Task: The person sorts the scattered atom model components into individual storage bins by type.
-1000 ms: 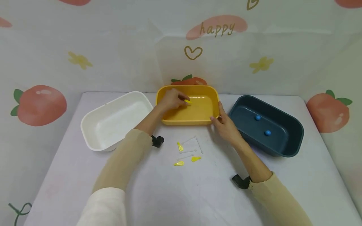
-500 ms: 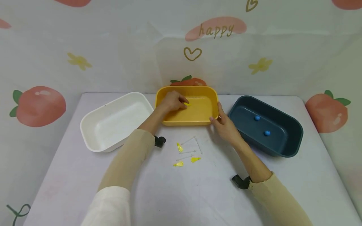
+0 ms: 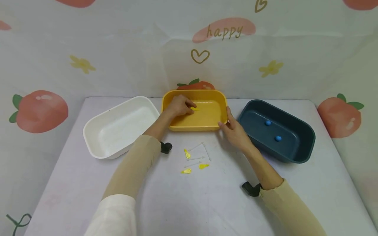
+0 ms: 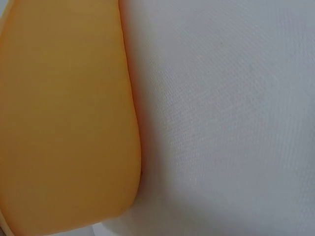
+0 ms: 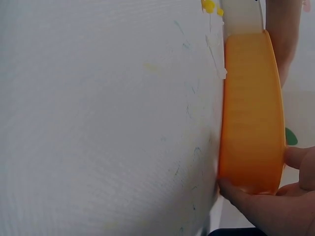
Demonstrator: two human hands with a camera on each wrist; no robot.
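My left hand (image 3: 179,105) reaches into the yellow plastic basin (image 3: 211,128) at the back middle of the table, its fingertips pinching a small flat yellow piece (image 3: 194,108) close over the floor. Part of that piece is hidden by the fingers. At the basin's right front corner, my right hand (image 3: 234,132) grips the wall, with the thumb (image 5: 241,196) low on the outside and a finger up at the rim. Only the basin's outer wall (image 4: 69,118) and the white tablecloth show in the left wrist view.
In front of the basin lie several thin whitish rods (image 3: 195,159) and three yellow teardrop-shaped pieces (image 3: 203,166). A white basin (image 3: 101,154) stands left. The dark blue basin (image 3: 298,144) at right contains two blue balls (image 3: 278,138). A patterned cloth (image 3: 133,49) hangs behind.
Inside the yellow basin my left hand has lowered slightly, and the yellow piece now sits flatter at the fingertips. My right hand keeps its grip on the corner.
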